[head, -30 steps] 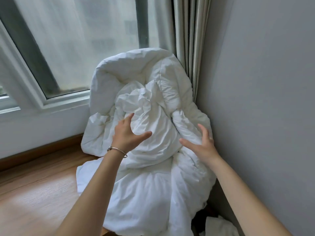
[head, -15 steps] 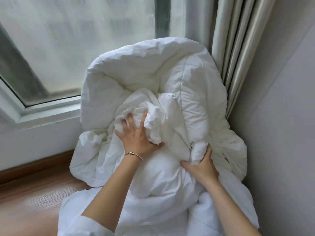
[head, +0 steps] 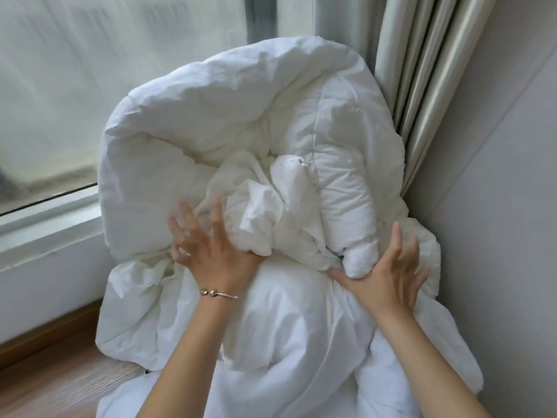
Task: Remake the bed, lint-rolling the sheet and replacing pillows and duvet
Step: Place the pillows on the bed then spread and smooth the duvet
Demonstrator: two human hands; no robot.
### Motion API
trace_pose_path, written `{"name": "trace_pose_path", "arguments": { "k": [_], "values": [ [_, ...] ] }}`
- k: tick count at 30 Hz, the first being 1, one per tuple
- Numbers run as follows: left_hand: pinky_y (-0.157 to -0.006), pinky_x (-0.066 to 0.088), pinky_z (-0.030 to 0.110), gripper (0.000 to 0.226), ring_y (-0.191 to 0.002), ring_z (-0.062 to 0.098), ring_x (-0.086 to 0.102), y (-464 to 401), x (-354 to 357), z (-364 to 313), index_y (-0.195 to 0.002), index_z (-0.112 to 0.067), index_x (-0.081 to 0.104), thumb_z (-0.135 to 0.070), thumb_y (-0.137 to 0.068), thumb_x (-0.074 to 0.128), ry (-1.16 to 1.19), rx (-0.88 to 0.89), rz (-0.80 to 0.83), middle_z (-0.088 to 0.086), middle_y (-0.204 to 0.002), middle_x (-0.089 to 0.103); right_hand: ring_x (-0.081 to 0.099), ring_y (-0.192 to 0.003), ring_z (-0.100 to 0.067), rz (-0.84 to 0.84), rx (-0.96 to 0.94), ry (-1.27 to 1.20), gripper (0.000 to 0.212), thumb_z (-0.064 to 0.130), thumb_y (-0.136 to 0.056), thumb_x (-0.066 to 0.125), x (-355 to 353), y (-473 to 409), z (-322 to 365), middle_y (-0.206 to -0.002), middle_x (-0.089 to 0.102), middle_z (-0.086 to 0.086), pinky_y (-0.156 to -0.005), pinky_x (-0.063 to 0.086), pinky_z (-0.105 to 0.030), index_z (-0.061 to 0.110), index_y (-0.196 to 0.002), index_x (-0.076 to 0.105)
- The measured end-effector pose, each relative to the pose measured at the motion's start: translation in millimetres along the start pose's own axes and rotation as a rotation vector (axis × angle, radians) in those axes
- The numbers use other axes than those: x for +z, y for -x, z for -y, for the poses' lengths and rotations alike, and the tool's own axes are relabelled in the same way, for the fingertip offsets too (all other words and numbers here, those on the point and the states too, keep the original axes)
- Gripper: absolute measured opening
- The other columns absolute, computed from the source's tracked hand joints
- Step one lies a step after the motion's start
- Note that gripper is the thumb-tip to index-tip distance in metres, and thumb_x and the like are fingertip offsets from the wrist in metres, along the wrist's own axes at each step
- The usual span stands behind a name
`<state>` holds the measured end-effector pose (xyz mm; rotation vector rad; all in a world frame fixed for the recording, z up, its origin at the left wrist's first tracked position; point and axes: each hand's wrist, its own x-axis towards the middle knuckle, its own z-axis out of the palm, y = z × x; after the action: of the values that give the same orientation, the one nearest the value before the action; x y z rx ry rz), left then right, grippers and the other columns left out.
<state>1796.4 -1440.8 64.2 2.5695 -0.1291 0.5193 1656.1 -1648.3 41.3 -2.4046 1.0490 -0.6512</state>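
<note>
A bulky white duvet (head: 229,122) is heaped in the corner, leaning against the window and the wall. My left hand (head: 211,254), a thin bracelet on its wrist, lies on the crumpled middle of the heap with its fingers spread and blurred. My right hand (head: 388,282) is at the right side of the heap. Its fingers point up and are spread, and its thumb reaches under a rolled fold. Neither hand has fabric gathered in a fist. No bed, pillows or lint roller are in view.
A large window with a white sill (head: 45,224) fills the left. Beige curtains (head: 422,70) hang behind the duvet, and a grey wall (head: 497,206) closes the right side. Wooden floor (head: 45,381) shows at the lower left.
I have moved closer to the heap. Both hands first reached onto the duvet and gripped its folds; now their fingers have spread out from that grip.
</note>
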Motion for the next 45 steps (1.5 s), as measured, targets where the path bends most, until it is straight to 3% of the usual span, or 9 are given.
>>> {"name": "trace_pose_path", "arguments": {
  "k": [2, 5, 10, 14, 18, 24, 30, 38, 45],
  "values": [
    [-0.109, -0.002, 0.067, 0.131, -0.144, 0.039, -0.018, -11.2, -2.4, 4.6, -0.148, -0.045, -0.008, -0.083, -0.047, 0.065, 0.044, -0.141, 0.121, 0.011, -0.158, -0.021, -0.008, -0.150, -0.030, 0.132, 0.015, -0.011, 0.158, 0.079, -0.037, 0.080, -5.1, -29.1, 4.2, -0.160, -0.009, -0.024, -0.112, 0.006, -0.069, 0.037, -0.148, -0.024],
    [-0.105, 0.000, 0.072, 0.133, -0.145, 0.040, -0.014, -27.8, 8.6, 8.6, -0.145, -0.048, -0.014, -0.082, -0.045, 0.067, 0.021, -0.189, 0.201, 0.012, -0.158, -0.017, -0.017, -0.149, -0.021, 0.408, 0.073, -0.039, 0.161, 0.079, -0.030, 0.081, 4.7, -63.3, 11.3, -0.161, -0.022, -0.005, -0.115, -0.001, -0.065, 0.053, -0.135, -0.038],
    [-0.108, 0.017, 0.061, 0.113, -0.134, 0.038, 0.022, -36.2, 32.6, 16.5, -0.143, -0.034, 0.014, -0.082, -0.053, 0.062, -0.115, -0.135, 0.157, 0.019, -0.144, 0.023, 0.021, -0.147, -0.019, 0.509, 0.125, -0.270, 0.161, 0.062, -0.024, 0.092, 35.0, -98.1, 8.7, -0.161, 0.016, 0.002, -0.119, 0.019, -0.043, 0.035, -0.152, -0.001],
    [-0.092, 0.034, 0.045, 0.097, -0.114, 0.032, 0.048, -29.8, 38.1, 15.8, -0.124, -0.029, 0.028, -0.085, -0.047, 0.049, -0.018, -0.093, 0.186, 0.012, -0.123, 0.050, 0.057, -0.114, -0.012, 0.541, 0.108, -0.440, 0.100, 0.028, -0.050, 0.097, 52.0, -97.0, 0.9, -0.134, 0.058, 0.001, -0.098, 0.043, -0.025, 0.018, -0.137, 0.047],
    [-0.083, 0.045, 0.038, 0.079, -0.104, 0.031, 0.061, 5.4, -1.9, 10.2, -0.112, -0.031, 0.041, -0.077, -0.050, 0.058, 0.164, -0.082, 0.267, -0.002, -0.111, 0.065, 0.056, -0.096, -0.006, 0.443, 0.030, -0.472, 0.086, 0.029, -0.064, 0.091, 33.5, -54.5, 3.2, -0.100, 0.055, 0.026, -0.085, 0.044, -0.023, 0.032, -0.132, 0.037],
    [-0.070, 0.041, 0.030, 0.060, -0.092, 0.029, 0.065, 69.3, -101.4, 5.5, -0.095, -0.038, 0.046, -0.066, -0.047, 0.069, 0.269, -0.165, 0.126, -0.021, -0.074, 0.052, 0.065, -0.091, -0.016, 0.303, -0.275, -0.458, 0.081, 0.016, -0.061, 0.090, -37.3, 28.4, 23.6, -0.092, 0.057, 0.028, -0.077, 0.052, -0.030, 0.025, -0.128, 0.045],
    [-0.074, 0.045, 0.030, 0.060, -0.097, 0.031, 0.064, 119.7, -210.7, -7.3, -0.099, -0.035, 0.052, -0.064, -0.050, 0.071, 0.221, -0.136, -0.052, -0.011, -0.095, 0.069, 0.067, -0.097, -0.028, 0.269, -0.469, -0.515, 0.075, 0.024, -0.065, 0.087, -110.3, 84.9, 48.6, -0.097, 0.065, 0.014, -0.081, 0.055, -0.042, 0.019, -0.130, 0.050],
    [-0.074, 0.048, 0.030, 0.057, -0.096, 0.025, 0.065, 274.6, -380.1, -6.8, -0.098, -0.030, 0.056, -0.068, -0.058, 0.071, -0.037, -0.175, -0.381, -0.010, -0.097, 0.068, 0.053, -0.073, 0.018, 0.452, -0.711, -0.793, 0.064, 0.019, -0.068, 0.086, -218.5, 213.2, 58.8, -0.079, 0.047, 0.042, -0.068, 0.035, 0.003, 0.037, -0.116, 0.049],
    [-0.067, 0.045, 0.031, 0.069, -0.095, 0.028, 0.065, 448.3, -504.1, 32.9, -0.088, -0.027, 0.058, -0.076, -0.039, 0.066, -0.071, -0.443, -0.550, -0.003, -0.096, 0.070, 0.059, -0.080, -0.015, 0.727, -1.001, -0.889, 0.050, 0.029, -0.067, 0.083, -281.9, 361.8, 83.5, -0.082, 0.057, 0.026, -0.070, 0.043, -0.025, 0.030, -0.104, 0.050]
  ]
}}
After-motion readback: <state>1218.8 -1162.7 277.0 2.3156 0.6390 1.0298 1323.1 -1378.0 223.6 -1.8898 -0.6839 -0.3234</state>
